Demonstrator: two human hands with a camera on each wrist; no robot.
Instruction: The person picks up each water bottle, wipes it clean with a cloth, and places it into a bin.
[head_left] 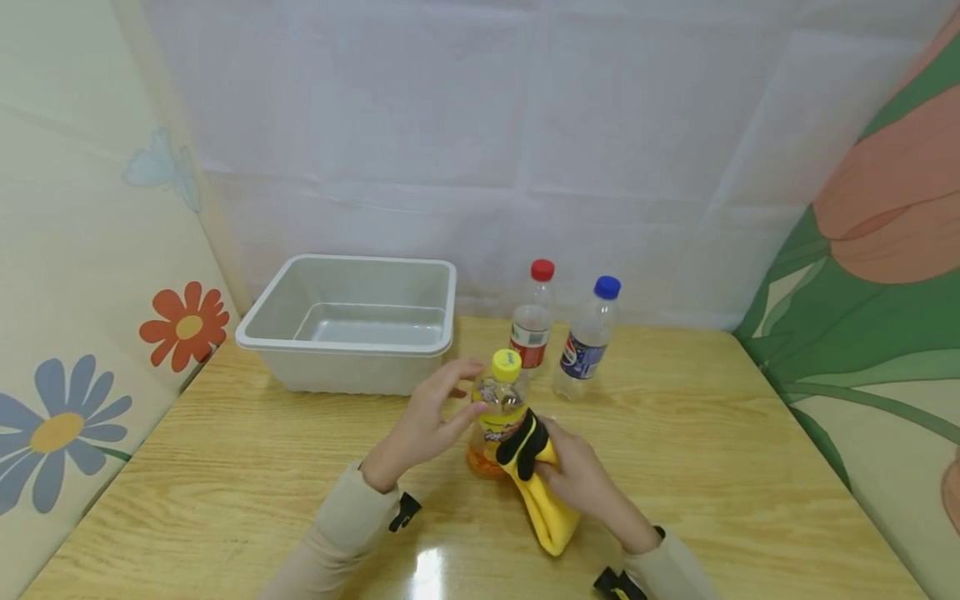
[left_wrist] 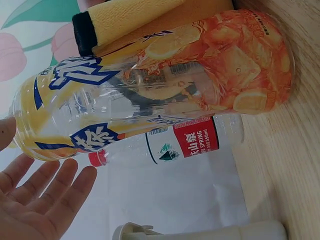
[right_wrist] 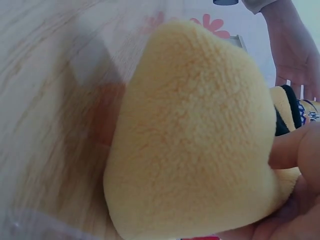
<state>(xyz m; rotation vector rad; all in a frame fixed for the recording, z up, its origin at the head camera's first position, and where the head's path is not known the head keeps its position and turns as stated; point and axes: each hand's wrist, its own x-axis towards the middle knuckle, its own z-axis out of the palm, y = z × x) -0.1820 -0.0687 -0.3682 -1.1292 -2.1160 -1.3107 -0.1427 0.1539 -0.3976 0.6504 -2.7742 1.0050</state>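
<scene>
A clear bottle [head_left: 500, 398] with a yellow cap and a yellow-and-orange label stands upright on the table. My left hand [head_left: 429, 422] is at its upper part, thumb on one side and fingers on the other. In the left wrist view those fingers [left_wrist: 60, 190] are spread and fairly straight, not wrapped round the bottle [left_wrist: 225, 70]. Between the thumb and fingers of my right hand [head_left: 583, 471] is a folded yellow cloth [head_left: 553, 510] with a black edge. The cloth's upper end lies against the bottle's right side, and its lower end hangs down. It fills most of the right wrist view.
Behind the yellow-capped bottle stand a red-capped bottle [head_left: 531, 321] and, to its right, a blue-capped bottle [head_left: 588, 346]. A pale grey plastic bin [head_left: 352, 371] sits at the back left of the wooden table [head_left: 712, 467]. A white sheet hangs along the back.
</scene>
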